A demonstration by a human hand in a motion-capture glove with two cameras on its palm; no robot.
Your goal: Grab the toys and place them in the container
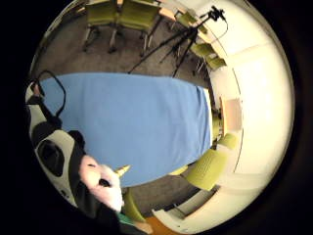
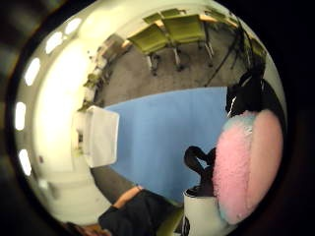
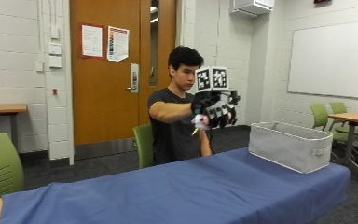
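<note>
Outside view: grip (image 3: 214,111) raised high over the blue bench (image 3: 185,191), fingers curled round a small plush toy (image 3: 200,122). Pink and fluffy up close (image 2: 248,164). Grey container (image 3: 289,144) lower down, off to one side.

Right hand (image 3: 215,111) raised at chest height, arm outstretched, fingers apparently curled closed

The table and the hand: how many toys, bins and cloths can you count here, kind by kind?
Toys: 1, a pink plush toy held up in the gloved right hand.
Containers: 1, a grey fabric bin on the table.
Cloths: 1, a blue tablecloth.
Total: 3.
</note>
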